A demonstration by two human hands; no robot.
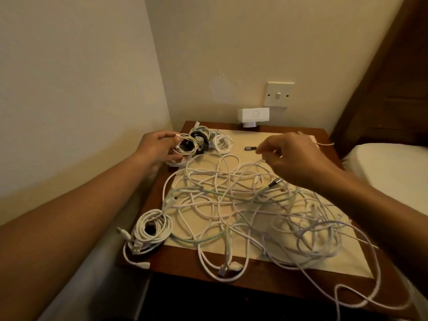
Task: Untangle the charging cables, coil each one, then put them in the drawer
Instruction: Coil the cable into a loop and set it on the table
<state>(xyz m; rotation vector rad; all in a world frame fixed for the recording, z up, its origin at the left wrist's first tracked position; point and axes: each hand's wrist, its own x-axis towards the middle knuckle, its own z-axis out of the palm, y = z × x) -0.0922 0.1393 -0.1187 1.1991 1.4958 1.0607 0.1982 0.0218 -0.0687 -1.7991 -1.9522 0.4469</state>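
A big tangle of white charging cables (243,205) covers a cream mat (342,258) on a small wooden bedside table (361,286). My left hand (157,144) grips a small coiled white cable (185,147) at the table's back left corner. Beside it lie several coiled cables, one black (201,140) and one white (222,142). My right hand (294,156) hovers over the tangle's back right part and pinches a thin white strand (260,161). A larger white coil (150,230) sits at the front left edge. No drawer is in view.
A small dark plug or adapter (250,148) lies on the mat between my hands. A white wall box (253,115) and a light switch (279,93) are on the wall behind. A bed with white bedding (393,172) borders the table's right. One cable loop (370,295) hangs over the front edge.
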